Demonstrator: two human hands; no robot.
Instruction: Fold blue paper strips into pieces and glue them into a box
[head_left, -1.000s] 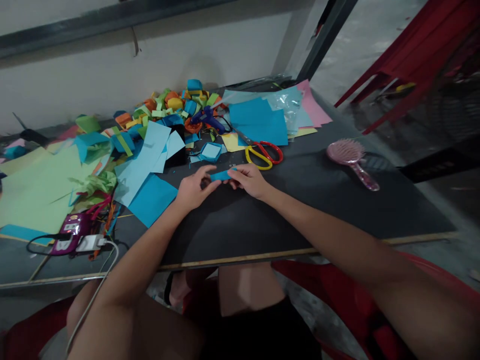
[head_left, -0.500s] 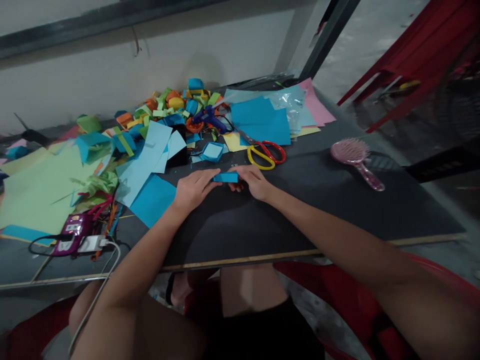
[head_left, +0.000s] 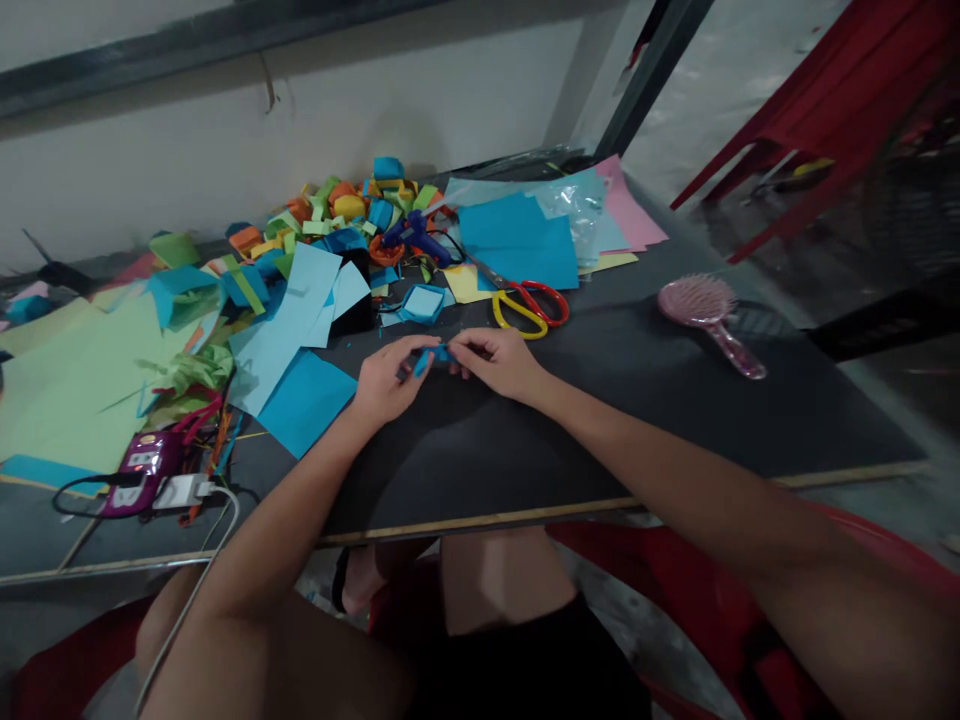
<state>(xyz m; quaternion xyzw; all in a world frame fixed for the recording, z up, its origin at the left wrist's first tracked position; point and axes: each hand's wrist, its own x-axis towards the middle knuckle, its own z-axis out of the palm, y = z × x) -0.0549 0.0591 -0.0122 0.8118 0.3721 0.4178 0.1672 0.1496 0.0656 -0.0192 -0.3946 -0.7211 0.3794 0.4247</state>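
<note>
A small folded piece of blue paper (head_left: 423, 362) is held between both hands above the dark table (head_left: 480, 450). My left hand (head_left: 388, 380) grips its left part with thumb and fingers. My right hand (head_left: 501, 362) pinches its right end, and the fingers cover much of it. Just beyond the hands lie a small blue paper box (head_left: 422, 303) with a pale blue inside and scissors (head_left: 531, 309) with one yellow and one red handle. Sheets of blue paper (head_left: 306, 400) rest left of my left hand.
Several small coloured paper pieces (head_left: 345, 208) are heaped by the wall, beside a blue glue gun (head_left: 416, 236). A pink hairbrush (head_left: 705, 305) lies at the right. At the left are green paper (head_left: 82, 380) and a purple power strip (head_left: 146, 465) with a white charger and cable.
The blue paper, earlier a flat strip stretched between the hands, is now turned and bent, showing less of its face. My fingers have curled closer around it.
</note>
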